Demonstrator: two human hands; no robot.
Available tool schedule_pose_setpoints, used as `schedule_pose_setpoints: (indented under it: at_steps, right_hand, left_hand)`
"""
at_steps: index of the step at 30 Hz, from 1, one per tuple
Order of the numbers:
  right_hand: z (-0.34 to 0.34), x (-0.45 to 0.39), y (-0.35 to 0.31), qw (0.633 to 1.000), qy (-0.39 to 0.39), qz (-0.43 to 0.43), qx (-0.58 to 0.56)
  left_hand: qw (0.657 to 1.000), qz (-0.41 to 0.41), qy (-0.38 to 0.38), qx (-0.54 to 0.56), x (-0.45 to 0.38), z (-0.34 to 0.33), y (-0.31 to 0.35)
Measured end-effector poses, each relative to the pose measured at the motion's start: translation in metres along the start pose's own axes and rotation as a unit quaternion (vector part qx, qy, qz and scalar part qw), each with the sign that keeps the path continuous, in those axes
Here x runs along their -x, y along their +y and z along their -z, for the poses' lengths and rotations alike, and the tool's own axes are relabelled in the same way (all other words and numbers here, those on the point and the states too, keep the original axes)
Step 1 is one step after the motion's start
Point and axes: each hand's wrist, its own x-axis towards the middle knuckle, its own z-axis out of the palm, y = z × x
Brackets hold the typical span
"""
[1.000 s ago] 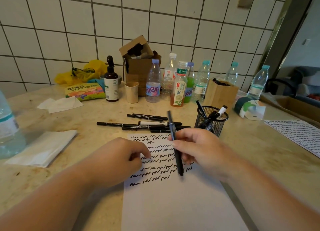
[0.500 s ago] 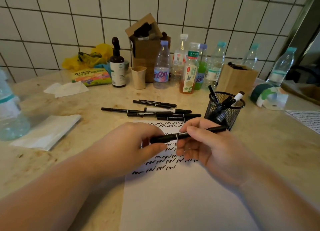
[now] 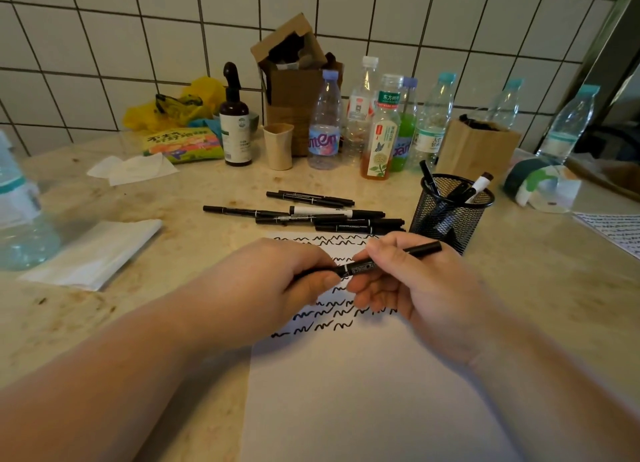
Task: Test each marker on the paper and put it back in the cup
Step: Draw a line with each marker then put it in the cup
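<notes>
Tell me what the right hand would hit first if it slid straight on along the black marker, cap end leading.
Probably the black mesh cup: the black marker in the right hand aims up-right at its lower wall, though depth is unclear.

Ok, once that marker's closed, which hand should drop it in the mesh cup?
Right, probably. The right hand grips the marker along its barrel, and the mesh cup stands just beyond it on that side. The left hand pinches only the far end.

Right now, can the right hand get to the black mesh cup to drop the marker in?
Probably yes. The right hand is just in front of the mesh cup, with nothing between them. But the left hand also grips the marker and must let go first.
</notes>
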Motion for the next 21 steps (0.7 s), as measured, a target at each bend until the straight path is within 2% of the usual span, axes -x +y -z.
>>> schedule_pose_setpoints:
  at_steps: [6,14,17,19,21]
  right_hand:
    - [0.002,0.004,-0.006,0.999,-0.042,0.014,0.029]
    - [0.001,0.006,-0.005,0.992,-0.088,0.06,0.066]
    - [0.009,0.005,-0.007,0.995,-0.042,0.081,0.028]
    - [0.019,0.006,-0.012,0.995,0.015,0.103,-0.001]
    - [0.022,0.007,-0.02,0.994,0.03,0.102,-0.01]
  left_hand:
    - [0.999,0.003,-0.036,0.0,0.001,0.009,0.002]
    - [0.969,0.003,-0.186,0.161,0.004,0.022,0.001]
    - [0.96,0.003,-0.217,0.177,0.01,0.031,-0.009]
    - [0.966,0.032,-0.197,0.166,0.012,0.034,-0.019]
    - [0.977,0.077,-0.133,0.148,0.009,0.031,-0.025]
